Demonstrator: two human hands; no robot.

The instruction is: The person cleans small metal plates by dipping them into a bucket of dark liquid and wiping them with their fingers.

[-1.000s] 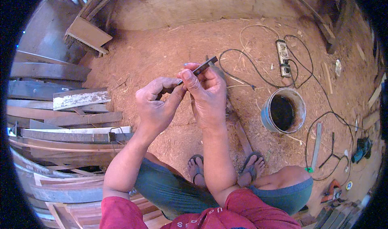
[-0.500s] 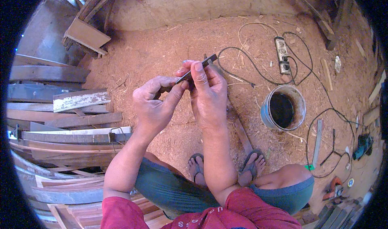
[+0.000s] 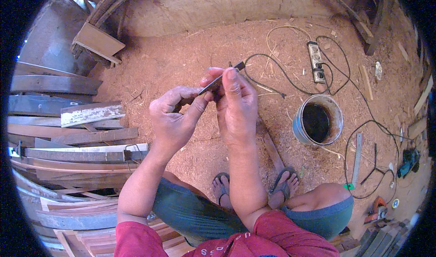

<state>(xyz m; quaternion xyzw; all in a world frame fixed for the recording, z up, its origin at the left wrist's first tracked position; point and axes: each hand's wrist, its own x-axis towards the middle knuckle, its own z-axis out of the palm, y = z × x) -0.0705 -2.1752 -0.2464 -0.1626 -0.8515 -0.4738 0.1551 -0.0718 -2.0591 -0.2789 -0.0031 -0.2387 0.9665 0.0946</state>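
My left hand (image 3: 175, 114) and my right hand (image 3: 238, 105) are raised together over the floor. Between them they hold a narrow, flat, dark metal blade (image 3: 211, 87), tilted so that its far end points up and to the right. My left thumb and bent forefinger pinch its lower end, where a thin bright edge shows. Near the upper end, my right thumb lies along it, with the fingers wrapped behind. A dark block-like tip (image 3: 239, 66) sticks out beyond the right fingers. The fingers cover much of the blade, so its exact kind is hidden.
A bucket (image 3: 318, 121) of dark liquid stands right of my hands. Beyond it lie a power strip (image 3: 315, 59) and looping cables. Stacked wooden boards (image 3: 86, 152) fill the left side. A long wooden strip (image 3: 271, 150) lies by my feet, and a metal ruler (image 3: 357, 159) farther right.
My right hand has shifted slightly to the right along the blade and turned a little. The left hand keeps its pinch in nearly the same place.
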